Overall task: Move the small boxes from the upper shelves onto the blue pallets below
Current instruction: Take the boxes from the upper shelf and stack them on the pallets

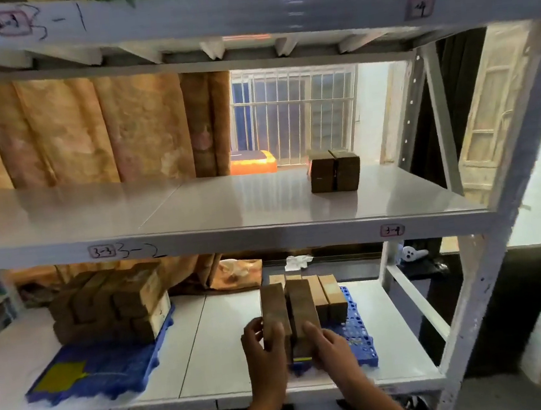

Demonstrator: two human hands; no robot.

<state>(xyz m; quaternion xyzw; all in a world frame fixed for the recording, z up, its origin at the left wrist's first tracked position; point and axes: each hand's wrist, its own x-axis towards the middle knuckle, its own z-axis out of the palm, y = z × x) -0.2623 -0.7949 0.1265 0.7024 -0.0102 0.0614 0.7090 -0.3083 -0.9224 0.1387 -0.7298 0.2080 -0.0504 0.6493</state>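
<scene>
Left hand: our left hand (pixel 261 347) grips the left box (pixel 274 309), fingers curled round its near end.
Right hand: our right hand (pixel 328 343) holds the right box (pixel 303 312) beside it.
Boxes: both touch, over the right blue pallet (pixel 358 336).
Upper shelf: two small boxes (pixel 334 170) remain on the upper shelf (pixel 229 206).

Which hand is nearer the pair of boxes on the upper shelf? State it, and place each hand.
Right. The right hand sits almost directly below the pair of boxes, on the right blue pallet; the left hand is beside it, further left. Both are far below, holding boxes.
</scene>
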